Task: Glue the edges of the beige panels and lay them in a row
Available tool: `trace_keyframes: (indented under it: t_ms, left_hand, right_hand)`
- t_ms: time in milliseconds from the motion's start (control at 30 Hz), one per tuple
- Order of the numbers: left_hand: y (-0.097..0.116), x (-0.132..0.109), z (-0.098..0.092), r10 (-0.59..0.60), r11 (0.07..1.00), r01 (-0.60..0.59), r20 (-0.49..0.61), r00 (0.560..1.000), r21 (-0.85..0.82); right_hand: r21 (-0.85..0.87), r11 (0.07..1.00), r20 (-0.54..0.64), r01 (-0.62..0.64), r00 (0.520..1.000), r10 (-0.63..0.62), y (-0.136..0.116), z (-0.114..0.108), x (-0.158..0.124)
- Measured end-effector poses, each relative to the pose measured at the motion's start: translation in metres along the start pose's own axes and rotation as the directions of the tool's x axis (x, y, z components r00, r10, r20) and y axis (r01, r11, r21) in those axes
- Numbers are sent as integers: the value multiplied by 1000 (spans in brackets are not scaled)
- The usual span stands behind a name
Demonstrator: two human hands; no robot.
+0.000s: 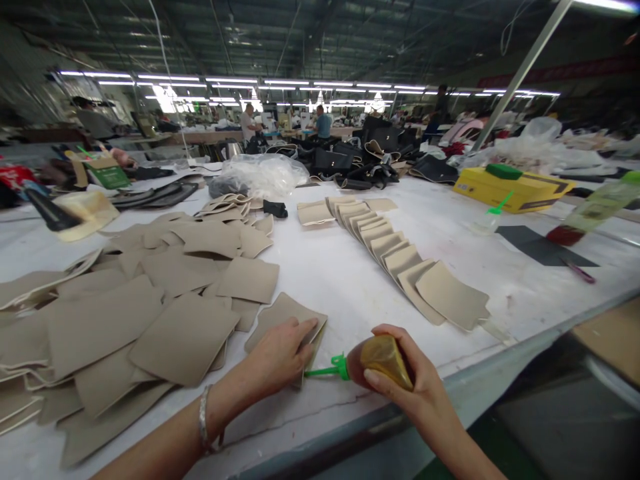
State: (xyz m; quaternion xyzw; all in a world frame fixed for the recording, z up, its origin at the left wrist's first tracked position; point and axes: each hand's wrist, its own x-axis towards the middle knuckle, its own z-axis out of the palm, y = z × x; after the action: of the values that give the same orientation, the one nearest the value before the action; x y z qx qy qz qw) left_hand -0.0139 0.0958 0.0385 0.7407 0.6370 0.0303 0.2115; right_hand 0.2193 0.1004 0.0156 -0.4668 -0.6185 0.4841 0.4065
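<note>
- Right hand (417, 390): fingers and thumb wrapped round one squeeze bottle (383, 360), which lies on its side, just right of the left hand.
- Squeeze bottle, contents: amber-brown liquid. It has a green nozzle (325, 370), whose tip meets the near edge of the piece under the left hand.
- Left hand (280, 357): flat, fingers together, pressed down on one beige cut piece (287, 317). There is a metal bracelet (203, 420) on the wrist.
- Loose heap of beige pieces (150, 313): left of and beyond the left hand, too overlapped to count, well over twenty.
- Fanned row of beige pieces (400, 267): beyond the right hand, running away from it. More than ten pieces, each lapping the next.
- White table (330, 267): under both hands and carries all the items.
- Yellow box (510, 190): one, far beyond and to the right of the right hand, closed, contents not visible, with one green item (504, 171) on its lid.
- Small clear bottle (487, 220): one, just nearer than the box, green nozzle, contents cannot be told.
- Large clear bottle (597, 210): one, far right, lying down, reddish at its lower end.
- Clear plastic bag (265, 173): one, far beyond the left hand, with something dark inside.
- Dark sheet (540, 248): one, well right of the right hand, with a pink tool (580, 272) beside it.
</note>
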Motion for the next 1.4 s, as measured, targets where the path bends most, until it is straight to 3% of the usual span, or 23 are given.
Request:
trace_keyframes:
  t_ms: [133, 400, 600, 800, 1033, 1167, 1300, 1400]
  left_hand:
    - [0, -1, 3, -5, 1000, 5, -10, 1000, 2]
    - [0, -1, 3, 2, 1000, -2, -7, 1000, 4]
    - [-1, -1, 3, 22, 1000, -22, -10, 1000, 8]
    - [1, 0, 2, 6, 1000, -6, 0, 1000, -7]
    - [0, 0, 3, 12, 1000, -13, -8, 1000, -16]
    - [0, 0, 4, 8, 1000, -8, -12, 1000, -16]
    - [0, 1, 4, -8, 999, 8, -10, 1000, -35]
    - [-1, 1, 4, -15, 1000, 15, -7, 1000, -25]
  right_hand:
    - [4, 1000, 43, -7, 999, 6, 4, -2, -2]
    - [-156, 979, -90, 130, 985, -146, 14, -9, 8]
    - [-205, 967, -185, 148, 965, -187, 17, -12, 15]
    - [-21, 999, 22, 45, 999, -45, 16, -11, 10]
    - [-99, 992, -190, 73, 978, -91, 20, -12, 21]
    - [-78, 995, -146, 55, 987, -66, 24, -7, 13]
    - [11, 999, -53, -35, 998, 36, 16, -1, -2]
    - [57, 996, -75, -66, 995, 70, 9, 1, -5]
